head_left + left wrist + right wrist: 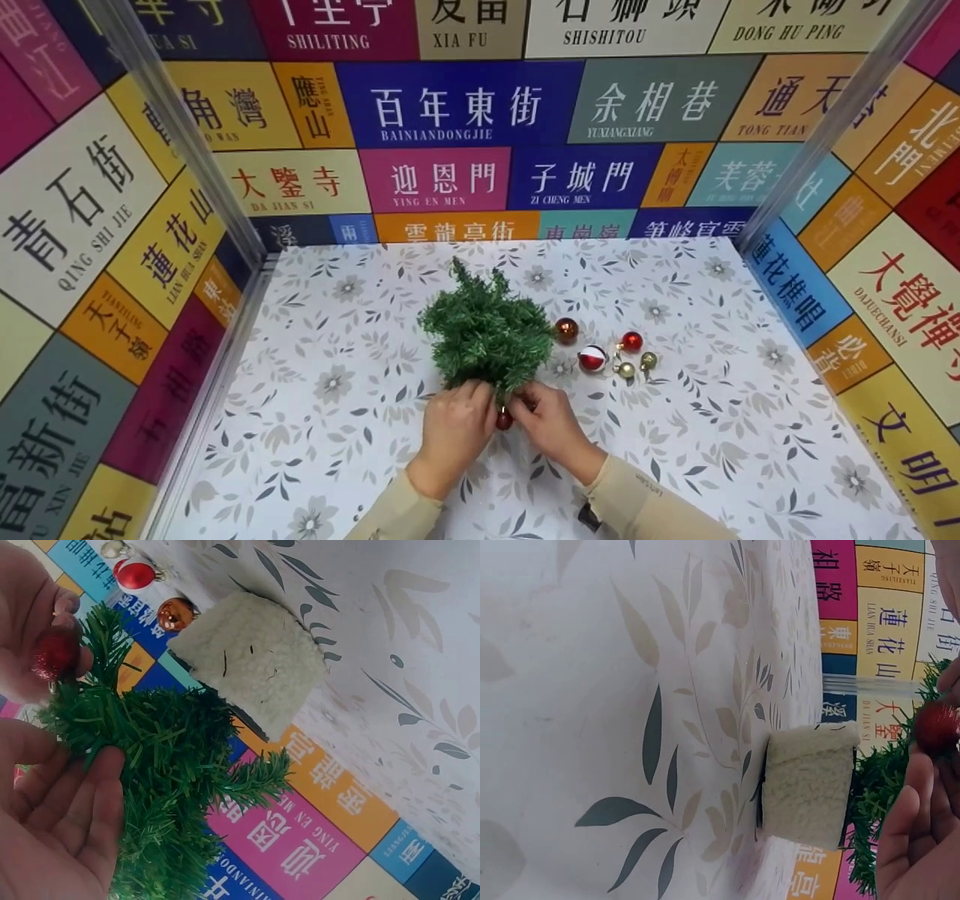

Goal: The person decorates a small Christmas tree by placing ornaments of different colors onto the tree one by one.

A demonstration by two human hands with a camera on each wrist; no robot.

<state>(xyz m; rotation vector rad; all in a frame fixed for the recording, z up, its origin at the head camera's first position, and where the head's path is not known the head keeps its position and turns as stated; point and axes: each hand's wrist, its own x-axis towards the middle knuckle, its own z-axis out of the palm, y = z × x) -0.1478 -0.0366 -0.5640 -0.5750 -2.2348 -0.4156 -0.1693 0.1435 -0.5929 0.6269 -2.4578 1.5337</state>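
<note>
A small artificial Christmas tree (487, 326) stands mid-table on a cream fleecy base (810, 784). My left hand (459, 420) is at the tree's near side and pinches the tip of a green branch; the greenery partly covers its fingertips. Opposite it, my right hand (555, 424) holds a shiny red bauble (56, 652) between thumb and fingers, close against the branch. The bauble's cap points towards the left hand in the left wrist view. Whether a loop joins bauble and branch is hidden.
Right of the tree lie an orange-brown bauble (566, 331), a red-and-white bauble (592, 359), a red bauble (632, 341) and small gold baubles (625, 370). A floral cloth (337, 442) covers the table. Colourful lettered panels (450, 105) enclose the back and sides.
</note>
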